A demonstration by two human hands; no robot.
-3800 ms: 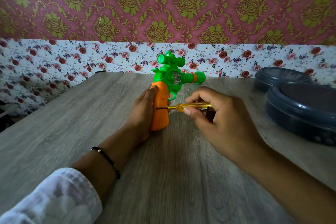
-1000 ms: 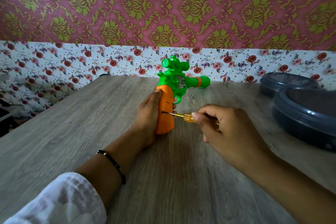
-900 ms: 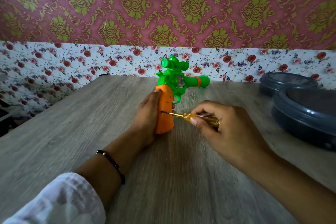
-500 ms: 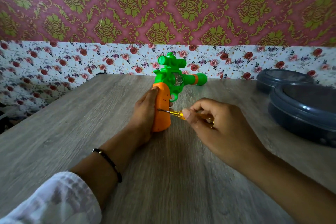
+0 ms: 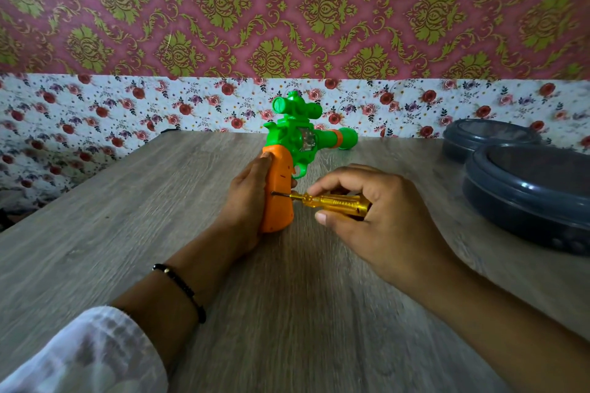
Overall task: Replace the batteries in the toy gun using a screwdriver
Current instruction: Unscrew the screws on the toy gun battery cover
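A toy gun (image 5: 300,140) with a green body and an orange grip stands upright on its grip on the wooden table (image 5: 127,217), barrel pointing right. My left hand (image 5: 245,198) grips the orange grip from the left side, fingertips wrapped round its far edge. My right hand (image 5: 373,220) holds a yellow-handled screwdriver (image 5: 332,202) between thumb and fingers. Its metal tip sits against the right face of the orange grip, about halfway up.
Two dark grey round lidded containers (image 5: 530,191) stand at the table's right edge, one behind the other. A floral-papered wall runs along the back of the table. A black bracelet (image 5: 182,287) circles my left wrist.
My right hand has turned on the screwdriver, so more of the yellow handle shows between thumb and fingers. The tip stays on the orange grip. The gun and my left hand keep their place.
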